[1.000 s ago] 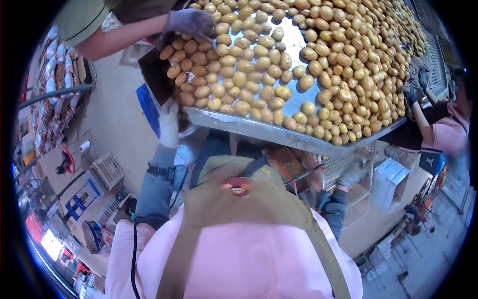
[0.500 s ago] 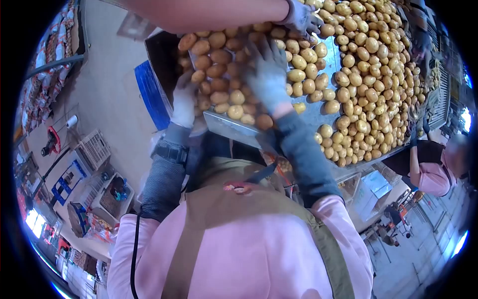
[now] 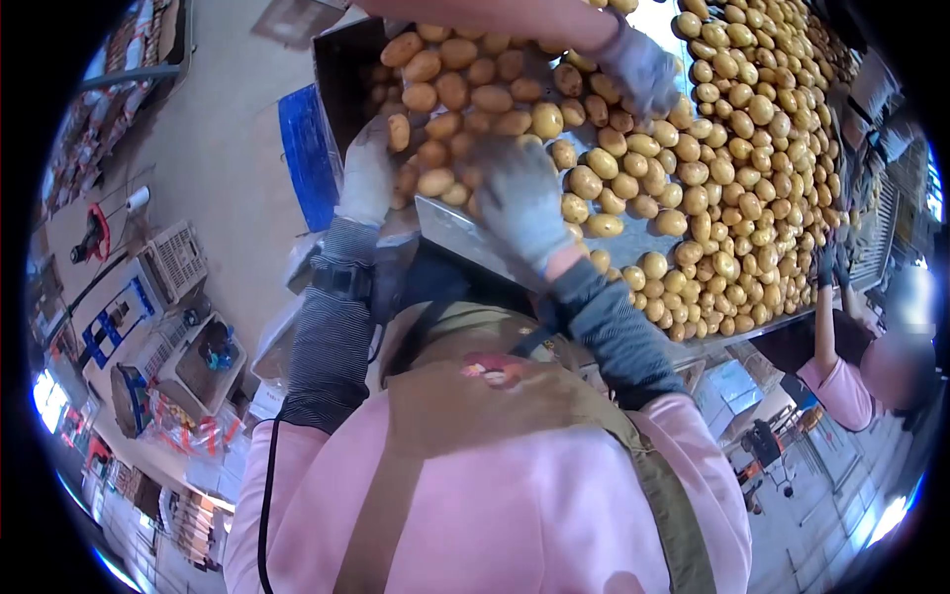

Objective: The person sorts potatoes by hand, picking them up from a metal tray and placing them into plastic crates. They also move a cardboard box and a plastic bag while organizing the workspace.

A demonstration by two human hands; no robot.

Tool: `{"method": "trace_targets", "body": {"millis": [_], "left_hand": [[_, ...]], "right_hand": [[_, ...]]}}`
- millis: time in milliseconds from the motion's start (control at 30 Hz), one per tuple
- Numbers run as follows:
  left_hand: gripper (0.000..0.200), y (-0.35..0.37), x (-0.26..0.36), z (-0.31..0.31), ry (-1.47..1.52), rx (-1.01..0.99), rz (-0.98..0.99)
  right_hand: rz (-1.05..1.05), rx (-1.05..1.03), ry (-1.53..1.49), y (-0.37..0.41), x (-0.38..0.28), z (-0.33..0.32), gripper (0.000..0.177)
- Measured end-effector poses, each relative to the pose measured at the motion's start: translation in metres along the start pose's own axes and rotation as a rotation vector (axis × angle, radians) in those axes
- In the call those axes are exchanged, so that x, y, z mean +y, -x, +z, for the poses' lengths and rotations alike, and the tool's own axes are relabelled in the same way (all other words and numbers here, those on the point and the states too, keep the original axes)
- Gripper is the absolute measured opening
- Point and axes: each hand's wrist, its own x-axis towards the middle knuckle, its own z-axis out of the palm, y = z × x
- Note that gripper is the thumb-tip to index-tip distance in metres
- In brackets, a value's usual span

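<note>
Both my hands wear pale gloves and work among yellow-brown potatoes at the narrow end of a metal sorting table. My left hand (image 3: 366, 176) lies at the left side of the potatoes (image 3: 452, 91), its fingers stretched beside a potato (image 3: 398, 132). Over the near potatoes reaches my right hand (image 3: 524, 203), blurred, with fingers apart and no potato visibly gripped. Below the hands, a metal side plate (image 3: 465, 236) borders the potatoes. Another person's gloved hand (image 3: 643, 71) comes in from the top and touches potatoes further right.
A large spread of potatoes (image 3: 742, 178) covers the table to the right. A blue panel (image 3: 307, 158) hangs by the chute's left side. Another person (image 3: 841, 376) stands at the far right. Crates (image 3: 178, 262) and a bin (image 3: 203, 366) are on the floor at left.
My right hand has moved down and back over the near potatoes. The other person's hand has come down and right into the potatoes, and potatoes have spread over the bare metal strip.
</note>
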Motion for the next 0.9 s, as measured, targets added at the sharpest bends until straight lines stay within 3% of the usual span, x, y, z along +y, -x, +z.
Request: {"method": "trace_targets", "body": {"millis": [67,100,167,200,267,333,400,467,500,533,600,667,733,800,833,900], "left_hand": [[0.037,0.004,0.008,0.005,0.224,0.009,-0.012],[0.037,0.010,0.009,0.005,0.224,0.018,-0.010],[0.036,0.021,0.005,0.003,0.131,0.043,0.020],[0.036,0.022,0.001,0.002,0.039,0.049,0.049],[0.036,0.016,0.004,0.010,0.077,0.101,-0.040],[0.034,0.021,0.017,0.016,0.310,0.194,-0.314],[0.041,0.016,-0.001,0.013,-0.105,0.117,-0.144],[0.052,0.021,0.018,0.018,-0.645,0.102,0.018],[0.057,0.027,0.044,0.041,-0.540,0.089,0.048],[0.061,0.029,0.021,0.051,-0.752,0.120,0.245],[0.058,0.039,0.010,0.068,-0.931,0.215,0.345],[0.058,0.030,0.008,0.040,-0.849,0.161,0.375],[0.055,0.029,0.016,0.035,-0.817,0.170,0.407],[0.050,0.049,0.043,0.048,-0.847,0.229,0.432],[0.045,0.051,0.046,0.058,-0.892,0.233,0.522],[0.044,0.059,0.045,0.080,-0.577,0.127,0.364]], "right_hand": [[0.031,0.096,0.107,-0.034,0.038,0.028,0.037],[0.005,0.260,0.105,-0.063,0.046,0.024,0.038],[0.111,0.117,0.090,-0.096,0.033,0.001,0.045],[0.071,0.132,0.239,-0.084,0.025,0.019,0.047],[-0.154,0.162,0.158,-0.045,-0.003,0.020,0.049],[-0.223,0.119,0.148,0.013,-0.001,0.023,0.044],[0.054,0.079,-0.149,0.064,0.015,0.010,0.031],[0.121,0.186,-0.061,0.072,0.005,0.003,0.023],[0.160,0.242,-0.022,0.073,-0.002,0.003,0.020],[-0.002,0.265,0.011,0.066,-0.004,0.007,0.019],[-0.143,-0.012,-0.031,0.048,0.011,0.017,0.018],[0.152,-0.203,0.213,0.006,0.024,-0.034,0.016],[0.219,0.180,0.205,-0.011,0.058,-0.039,0.014],[0.272,-0.001,0.291,-0.026,0.072,-0.008,0.028],[0.322,0.020,0.325,-0.033,0.063,-0.006,0.016],[0.348,0.053,0.250,-0.035,0.067,-0.001,0.018]]}}
